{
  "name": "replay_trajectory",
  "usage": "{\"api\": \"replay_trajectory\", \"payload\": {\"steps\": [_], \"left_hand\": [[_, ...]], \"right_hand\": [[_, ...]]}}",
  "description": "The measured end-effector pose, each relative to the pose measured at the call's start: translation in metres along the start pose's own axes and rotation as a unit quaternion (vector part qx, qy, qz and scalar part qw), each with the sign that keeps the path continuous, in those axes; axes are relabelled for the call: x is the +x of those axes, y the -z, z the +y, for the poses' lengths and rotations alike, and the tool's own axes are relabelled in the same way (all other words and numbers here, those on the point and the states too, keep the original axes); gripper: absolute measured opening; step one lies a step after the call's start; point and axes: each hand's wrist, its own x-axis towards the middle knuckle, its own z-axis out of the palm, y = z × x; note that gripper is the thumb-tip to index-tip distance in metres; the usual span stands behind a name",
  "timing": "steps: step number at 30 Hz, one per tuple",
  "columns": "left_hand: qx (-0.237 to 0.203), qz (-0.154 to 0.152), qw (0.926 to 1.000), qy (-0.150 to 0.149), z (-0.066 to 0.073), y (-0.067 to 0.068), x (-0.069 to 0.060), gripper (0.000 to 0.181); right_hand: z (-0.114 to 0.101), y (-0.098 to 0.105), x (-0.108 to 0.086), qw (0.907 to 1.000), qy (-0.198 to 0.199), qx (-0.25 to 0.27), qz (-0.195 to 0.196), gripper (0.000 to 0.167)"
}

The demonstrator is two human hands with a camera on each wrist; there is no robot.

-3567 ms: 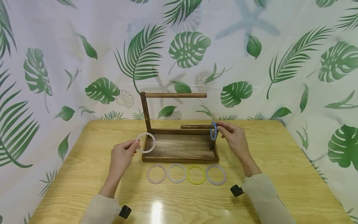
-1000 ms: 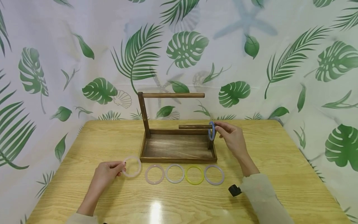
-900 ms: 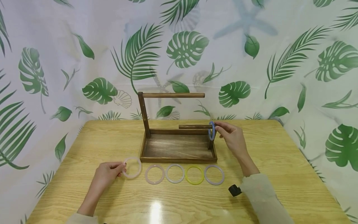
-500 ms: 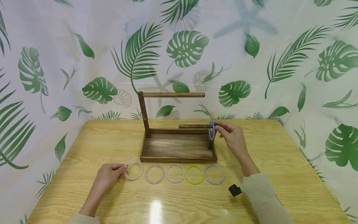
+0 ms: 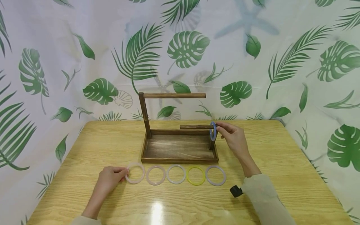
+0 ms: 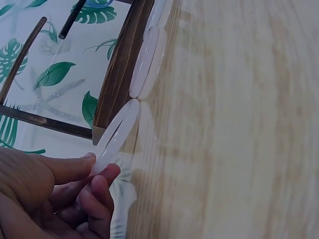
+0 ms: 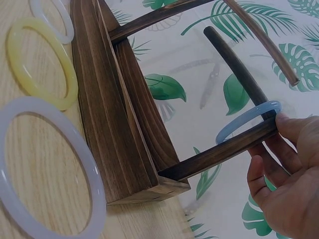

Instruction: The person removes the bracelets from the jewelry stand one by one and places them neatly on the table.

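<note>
In the head view, my left hand pinches the left edge of a pale pinkish-white bangle between thumb and fingers. The left wrist view shows this bangle tilted, its far end low beside the neighbouring pink bangle. With thumb and fingers, my right hand grips the top of the right post of a dark wooden stand. A blue bangle hangs on the stand's lower rod, close against that post and near my right thumb.
A row in front of the stand continues with a white bangle, a yellow bangle and a lavender bangle. The stand's upper rod is bare, fixed to the left post. A leaf-printed cloth hangs behind the table.
From above the stand's left side, my left hand has brought the pale bangle down to the row's left end, lately drifting slightly right and lower. My right hand stays on the post.
</note>
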Motion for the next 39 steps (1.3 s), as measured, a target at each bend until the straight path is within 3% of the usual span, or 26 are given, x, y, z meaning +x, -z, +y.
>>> {"api": "replay_trajectory", "payload": {"steps": [22,39], "left_hand": [[0.043,0.022,0.9988,-0.011,0.0058,-0.0022,-0.0025,0.022],[0.048,0.029,0.9983,-0.017,0.0067,-0.0059,0.0026,0.023]], "right_hand": [[0.0021,0.001,-0.0004,1.0,-0.001,0.005,0.002,0.028],[0.0029,0.0008,-0.0006,1.0,0.005,0.004,0.002,0.027]]}}
